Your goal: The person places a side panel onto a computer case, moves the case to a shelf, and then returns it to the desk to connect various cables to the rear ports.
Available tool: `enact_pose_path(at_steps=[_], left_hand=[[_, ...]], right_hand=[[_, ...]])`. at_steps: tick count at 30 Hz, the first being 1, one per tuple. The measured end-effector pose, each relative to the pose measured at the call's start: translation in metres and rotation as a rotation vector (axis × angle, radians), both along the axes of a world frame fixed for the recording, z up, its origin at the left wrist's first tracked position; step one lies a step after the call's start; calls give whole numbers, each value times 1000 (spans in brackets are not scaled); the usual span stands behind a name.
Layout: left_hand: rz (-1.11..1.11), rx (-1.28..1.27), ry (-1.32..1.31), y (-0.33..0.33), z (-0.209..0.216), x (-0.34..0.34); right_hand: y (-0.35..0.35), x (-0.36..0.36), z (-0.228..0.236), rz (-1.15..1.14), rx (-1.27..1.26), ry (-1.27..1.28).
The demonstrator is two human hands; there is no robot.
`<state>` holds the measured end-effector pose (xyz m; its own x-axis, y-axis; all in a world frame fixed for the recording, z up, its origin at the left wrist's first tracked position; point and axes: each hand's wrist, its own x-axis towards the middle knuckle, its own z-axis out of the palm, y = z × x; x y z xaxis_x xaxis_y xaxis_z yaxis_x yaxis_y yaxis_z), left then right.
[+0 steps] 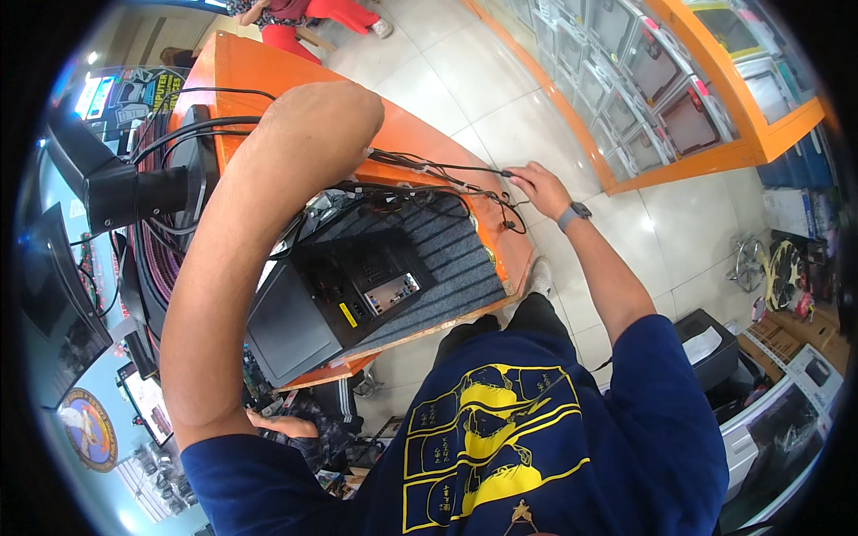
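On the right, my right hand is closed on the end of a black cable, with a watch on that wrist. This cable runs left with a bundle of thin black cables toward my left hand. My left hand is bent downward over the orange counter, and its fingers are hidden beneath it. Below the hands, a black computer case lies on a dark ribbed mat. Its back panel with ports faces right. More loose cables lie along the far edge of the mat.
A black monitor stand and monitors stand at the left. At the right is an orange-framed glass cabinet with boxed items. A person in red trousers sits beyond the counter; another person's arm shows at lower left.
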<state>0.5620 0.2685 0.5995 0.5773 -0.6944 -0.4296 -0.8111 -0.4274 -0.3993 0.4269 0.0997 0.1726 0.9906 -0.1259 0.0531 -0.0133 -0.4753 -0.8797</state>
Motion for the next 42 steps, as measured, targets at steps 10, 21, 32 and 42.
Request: enact_pose_path(at_steps=[10,21,32,42], left_hand=[[-104,-36,-32,-17,-5,-2],[-169,227,101,-45,-96,-41],[-129,126,108,-1,-136,-52],[312,-1119,354,227,3,-170]], right_hand=[[42,-120,39,221,-262,150],[47,-118,106,306,-423,104],[71,-160,218,480,218,4],[98,-96,240,822,-273,-384]])
